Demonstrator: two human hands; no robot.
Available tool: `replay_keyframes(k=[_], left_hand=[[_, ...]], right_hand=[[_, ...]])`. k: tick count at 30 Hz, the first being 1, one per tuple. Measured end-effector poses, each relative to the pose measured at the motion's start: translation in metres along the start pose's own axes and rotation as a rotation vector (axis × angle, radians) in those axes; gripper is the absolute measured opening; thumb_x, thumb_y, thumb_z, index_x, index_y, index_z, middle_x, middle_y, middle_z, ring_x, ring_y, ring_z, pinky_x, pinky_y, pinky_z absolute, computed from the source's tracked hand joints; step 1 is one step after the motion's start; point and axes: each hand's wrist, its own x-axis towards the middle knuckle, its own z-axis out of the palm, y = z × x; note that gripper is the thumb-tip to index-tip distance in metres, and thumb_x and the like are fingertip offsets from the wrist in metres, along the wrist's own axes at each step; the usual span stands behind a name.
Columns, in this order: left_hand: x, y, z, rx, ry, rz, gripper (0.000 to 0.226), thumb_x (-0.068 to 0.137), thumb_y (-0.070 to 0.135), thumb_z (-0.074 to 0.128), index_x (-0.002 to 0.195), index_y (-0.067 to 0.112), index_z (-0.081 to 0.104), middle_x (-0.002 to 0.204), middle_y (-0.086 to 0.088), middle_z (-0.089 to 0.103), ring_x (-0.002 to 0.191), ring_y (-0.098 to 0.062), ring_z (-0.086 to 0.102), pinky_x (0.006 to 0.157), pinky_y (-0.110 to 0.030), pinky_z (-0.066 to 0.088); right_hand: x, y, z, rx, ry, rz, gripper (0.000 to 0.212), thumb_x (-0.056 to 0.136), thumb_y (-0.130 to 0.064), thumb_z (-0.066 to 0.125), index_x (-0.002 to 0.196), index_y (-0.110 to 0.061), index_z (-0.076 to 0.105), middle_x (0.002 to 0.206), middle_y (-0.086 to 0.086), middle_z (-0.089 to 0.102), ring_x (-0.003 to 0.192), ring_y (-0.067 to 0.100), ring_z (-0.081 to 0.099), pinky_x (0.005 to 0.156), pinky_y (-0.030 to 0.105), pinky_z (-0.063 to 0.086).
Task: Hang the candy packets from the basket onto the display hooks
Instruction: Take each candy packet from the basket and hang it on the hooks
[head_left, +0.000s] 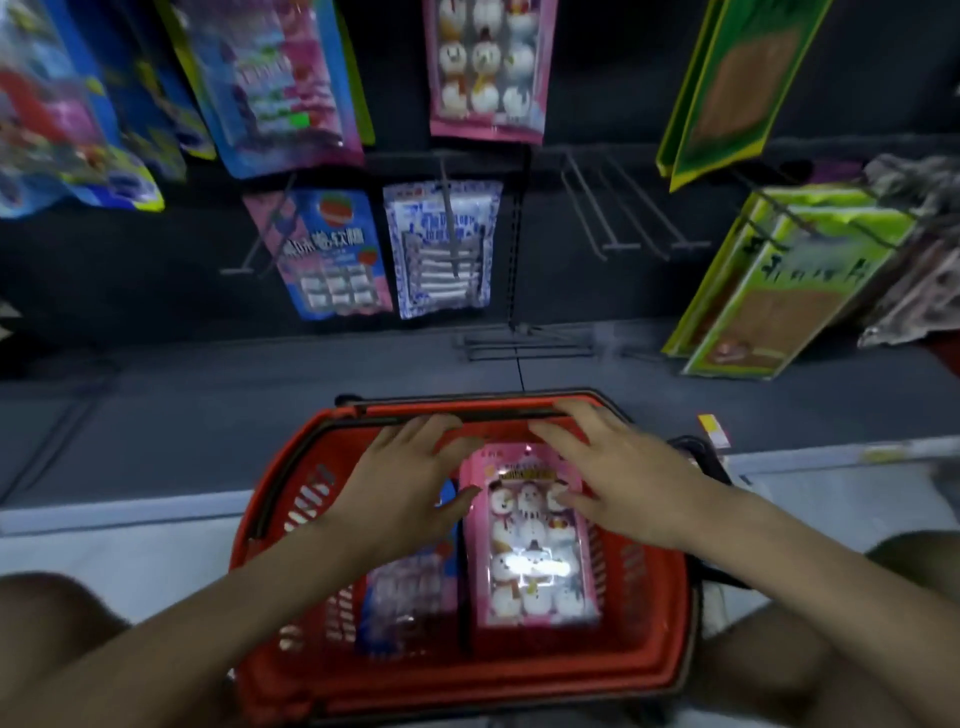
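A red basket (524, 675) stands on the floor between my knees. In it lies a pink snowman candy packet (530, 551), with a blue packet (410, 597) to its left. My left hand (415, 483) hovers over the basket's left half, fingers spread, thumb near the pink packet's left edge. Above the pink packet's top right corner is my right hand (618, 478), fingers straight; neither hand grips anything. On the dark wall above, a matching pink snowman packet (488, 67) hangs from a hook. Bare display hooks (623, 208) stick out to the right of centre.
Other hanging packets: blue strawberry (337, 254), white-blue (444, 249), mixed ones (275, 83) at upper left, green ones (779, 280) at right. A low grey shelf base (208, 431) runs in front of the basket. My knees flank the basket.
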Motion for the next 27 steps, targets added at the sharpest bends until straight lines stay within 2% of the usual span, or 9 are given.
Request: replay_keyframes(k=[6, 9, 11, 13, 16, 19, 22, 24, 27], left_hand=[[-0.008, 0.013, 0.045, -0.103, -0.115, -0.113, 0.069, 0.091, 0.064, 0.04, 0.15, 0.028, 0.05, 0.138, -0.001, 0.059, 0.121, -0.03, 0.062, 0.096, -0.046, 0.055], [-0.013, 0.02, 0.075, -0.097, -0.273, -0.139, 0.085, 0.093, 0.069, 0.033, 0.164, 0.022, 0.024, 0.141, -0.009, 0.056, 0.126, -0.034, 0.058, 0.101, -0.047, 0.051], [-0.023, 0.025, 0.096, -0.089, -0.423, -0.134, 0.091, 0.099, 0.065, 0.04, 0.167, 0.019, 0.001, 0.149, -0.012, 0.048, 0.13, -0.035, 0.054, 0.101, -0.046, 0.049], [-0.032, 0.033, 0.113, -0.183, -0.534, -0.212, 0.097, 0.1, 0.061, 0.048, 0.165, 0.02, -0.011, 0.152, -0.013, 0.044, 0.123, -0.034, 0.059, 0.091, -0.041, 0.053], [-0.036, 0.046, 0.126, -0.437, -0.52, -0.347, 0.096, 0.099, 0.054, 0.056, 0.163, 0.019, -0.006, 0.147, -0.015, 0.052, 0.103, -0.027, 0.068, 0.073, -0.034, 0.055], [-0.029, 0.055, 0.127, -0.698, -0.441, -0.483, 0.088, 0.096, 0.042, 0.062, 0.161, 0.023, 0.006, 0.145, -0.005, 0.05, 0.111, -0.024, 0.062, 0.08, -0.038, 0.059], [-0.02, 0.061, 0.128, -0.838, -0.347, -0.656, 0.077, 0.083, 0.045, 0.062, 0.149, 0.033, 0.024, 0.124, -0.004, 0.064, 0.102, -0.022, 0.068, 0.082, -0.047, 0.063], [-0.011, 0.065, 0.127, -0.915, -0.314, -0.761, 0.061, 0.084, 0.04, 0.069, 0.138, 0.024, 0.043, 0.109, -0.003, 0.07, 0.094, -0.019, 0.071, 0.084, -0.045, 0.062], [-0.001, 0.068, 0.124, -1.046, -0.316, -0.892, 0.041, 0.09, 0.029, 0.08, 0.121, 0.015, 0.058, 0.108, 0.0, 0.072, 0.101, -0.018, 0.07, 0.087, -0.033, 0.058]], right_hand=[[-0.011, -0.007, 0.044, -0.005, -0.317, -0.021, 0.086, 0.096, -0.061, 0.058, 0.164, -0.028, 0.017, 0.165, 0.007, 0.02, 0.145, 0.032, 0.037, 0.111, 0.039, 0.043], [-0.018, -0.011, 0.068, -0.03, -0.438, -0.02, 0.084, 0.099, -0.055, 0.058, 0.165, -0.026, 0.015, 0.168, 0.008, 0.017, 0.145, 0.034, 0.036, 0.11, 0.041, 0.044], [-0.021, -0.01, 0.082, -0.012, -0.509, -0.013, 0.087, 0.101, -0.053, 0.057, 0.167, -0.028, 0.007, 0.171, 0.009, 0.01, 0.152, 0.035, 0.028, 0.116, 0.043, 0.04], [-0.022, -0.008, 0.091, 0.017, -0.54, 0.008, 0.09, 0.1, -0.053, 0.058, 0.167, -0.029, 0.003, 0.169, 0.01, 0.014, 0.152, 0.035, 0.028, 0.117, 0.045, 0.04], [-0.02, -0.002, 0.098, 0.029, -0.535, 0.04, 0.09, 0.099, -0.052, 0.059, 0.167, -0.03, 0.004, 0.167, 0.009, 0.018, 0.149, 0.035, 0.032, 0.114, 0.044, 0.043], [-0.019, 0.003, 0.099, 0.039, -0.531, 0.083, 0.085, 0.101, -0.046, 0.06, 0.166, -0.024, 0.01, 0.166, 0.012, 0.019, 0.147, 0.033, 0.037, 0.113, 0.038, 0.042], [-0.017, 0.007, 0.105, 0.155, -0.552, 0.169, 0.092, 0.101, -0.045, 0.06, 0.166, -0.02, 0.001, 0.167, 0.016, 0.022, 0.144, 0.035, 0.044, 0.111, 0.037, 0.042], [-0.013, 0.008, 0.109, 0.292, -0.525, 0.23, 0.097, 0.101, -0.047, 0.061, 0.167, -0.019, -0.004, 0.167, 0.014, 0.027, 0.143, 0.033, 0.046, 0.109, 0.036, 0.043], [-0.005, 0.008, 0.113, 0.468, -0.527, 0.323, 0.1, 0.099, -0.047, 0.064, 0.167, -0.017, -0.003, 0.165, 0.011, 0.035, 0.143, 0.029, 0.047, 0.104, 0.03, 0.043]])
